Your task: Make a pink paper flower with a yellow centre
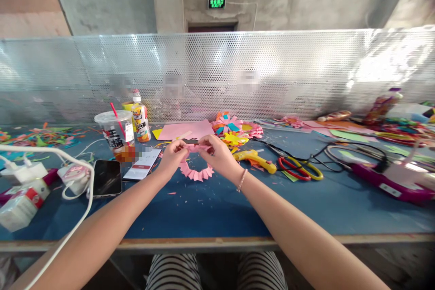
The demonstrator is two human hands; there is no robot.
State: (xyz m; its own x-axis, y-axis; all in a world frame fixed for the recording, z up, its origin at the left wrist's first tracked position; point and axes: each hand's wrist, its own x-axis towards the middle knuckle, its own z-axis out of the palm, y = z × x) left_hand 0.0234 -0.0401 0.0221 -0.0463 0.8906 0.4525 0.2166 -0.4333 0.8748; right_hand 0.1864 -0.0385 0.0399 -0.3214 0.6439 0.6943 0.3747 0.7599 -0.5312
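Between my two hands hangs a ring of pleated pink paper (197,173), its fringed lower edge just above the blue table. The fingers of my left hand (176,157) pinch its upper left part. My right hand (216,152), with a beaded bracelet at the wrist, pinches the upper right part. Fingers hide most of the ring's top edge. Right of my right hand lies a yellow glue gun (256,160). Behind it are paper flowers (229,124) in pink, orange and blue, and flat pink paper sheets (186,130).
On the left stand a plastic cup with a red straw (113,133) and a drink bottle (140,120); two phones (107,178) lie nearby. Scissors with red and yellow handles (299,168), black cables and a purple power strip (390,186) lie right. A perforated metal screen (288,77) closes the back.
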